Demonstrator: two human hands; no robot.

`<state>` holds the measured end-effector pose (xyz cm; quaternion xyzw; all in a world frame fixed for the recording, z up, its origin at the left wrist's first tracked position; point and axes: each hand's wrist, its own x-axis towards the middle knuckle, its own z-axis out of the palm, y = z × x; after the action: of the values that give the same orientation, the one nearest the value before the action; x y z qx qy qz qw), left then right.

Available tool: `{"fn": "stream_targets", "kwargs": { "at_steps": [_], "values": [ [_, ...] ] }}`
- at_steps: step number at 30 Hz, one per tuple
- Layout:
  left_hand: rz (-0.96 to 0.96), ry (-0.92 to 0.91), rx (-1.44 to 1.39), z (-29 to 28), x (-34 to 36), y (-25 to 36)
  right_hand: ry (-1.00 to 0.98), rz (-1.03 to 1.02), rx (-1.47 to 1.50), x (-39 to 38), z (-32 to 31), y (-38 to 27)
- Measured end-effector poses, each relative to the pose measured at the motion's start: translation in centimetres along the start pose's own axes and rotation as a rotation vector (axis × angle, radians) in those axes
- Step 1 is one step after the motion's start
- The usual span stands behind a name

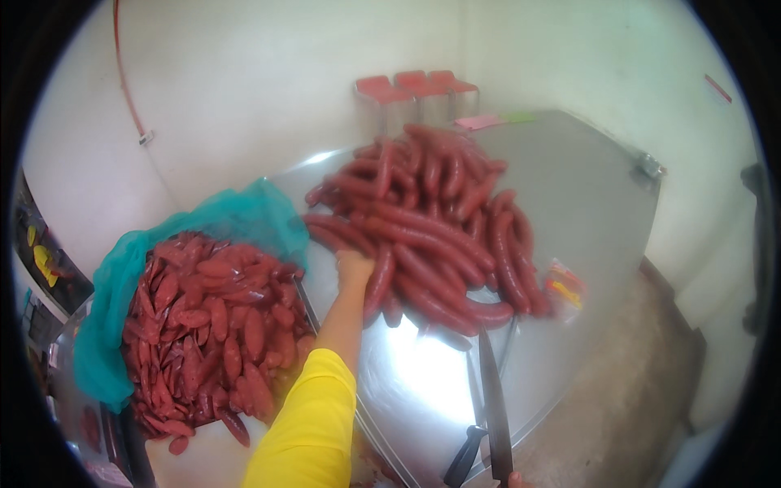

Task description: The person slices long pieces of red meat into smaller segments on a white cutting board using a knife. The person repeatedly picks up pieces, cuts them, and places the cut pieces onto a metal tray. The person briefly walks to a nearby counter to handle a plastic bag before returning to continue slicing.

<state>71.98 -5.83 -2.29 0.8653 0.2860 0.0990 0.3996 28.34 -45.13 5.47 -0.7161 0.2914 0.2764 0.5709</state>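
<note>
A large heap of long, dark red sausages (439, 220) lies on a shiny metal table (586, 179). My left hand (355, 266), its arm in a yellow sleeve, is closed on a sausage at the heap's near left side; its fingers are partly hidden. At the lower edge, my right hand (517, 481) shows only in part, around the handle of a long knife (490, 386). The blade points up toward the sausages, apart from my left hand. Beside it lies what looks like a second knife (465, 457) with a black handle.
Slantwise-cut sausage slices (203, 325) pile up on the left against teal mesh or sheeting (110, 325). A white board (203, 457) shows below them. A small printed packet (565, 285) lies right of the heap. Red stools (385, 89) stand by the wall behind the table.
</note>
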Motion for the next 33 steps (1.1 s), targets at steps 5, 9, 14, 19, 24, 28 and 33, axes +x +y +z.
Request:
{"fn": "stream_targets", "kwargs": {
  "at_steps": [5, 9, 14, 19, 24, 28, 33],
  "values": [
    [-0.218, -0.181, -0.656, -2.4, 3.1, -1.9, -0.029, -0.002, 0.046, -0.2, 0.0, 0.0],
    [-0.154, -0.282, -1.295, -10.8, -1.5, 0.8, -0.04, -0.096, -0.022, -1.6, 0.5, 0.3],
    [-0.065, -0.237, -1.593, -22.1, -16.9, 1.4, -0.123, -0.193, 0.03, -3.5, 1.7, 0.9],
    [0.191, -0.008, -1.612, -28.8, -32.2, -6.0, -0.19, -0.222, -0.064, -4.0, 2.9, 1.4],
    [-0.151, 0.614, -1.549, -30.6, -44.1, -16.4, -0.39, -0.395, -0.209, -4.1, 5.6, 1.1],
    [-0.465, 0.835, -1.415, -31.7, -48.2, -24.2, -0.526, -0.399, -0.353, -4.9, 9.3, 0.8],
    [-0.81, 0.207, -0.311, -35.4, -52.5, -29.1, -0.635, -0.455, -0.481, -6.0, 12.6, 1.5]
  ]
}}
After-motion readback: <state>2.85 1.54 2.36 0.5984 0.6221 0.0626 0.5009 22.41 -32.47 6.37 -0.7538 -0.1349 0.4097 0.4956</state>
